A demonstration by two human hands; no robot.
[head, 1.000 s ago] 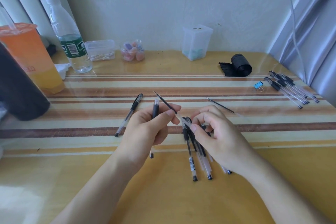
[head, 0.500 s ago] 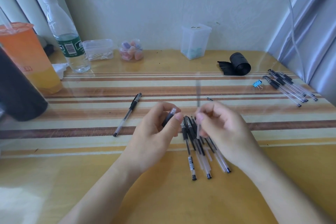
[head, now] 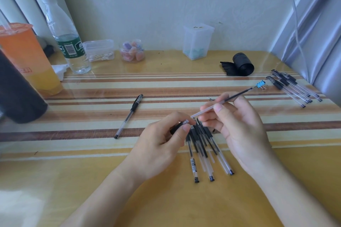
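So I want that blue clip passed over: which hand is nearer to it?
Right. The right hand, pinching a refill, is just left of the clip; the left hand, holding a barrel, lies farther left.

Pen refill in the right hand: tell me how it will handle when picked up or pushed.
Probably very light: the right hand holds the pen refill up by a fingertip pinch alone. Likely slightly bendy, being a long, thin tube. Round and smooth, it would probably roll if pushed on the glossy table.
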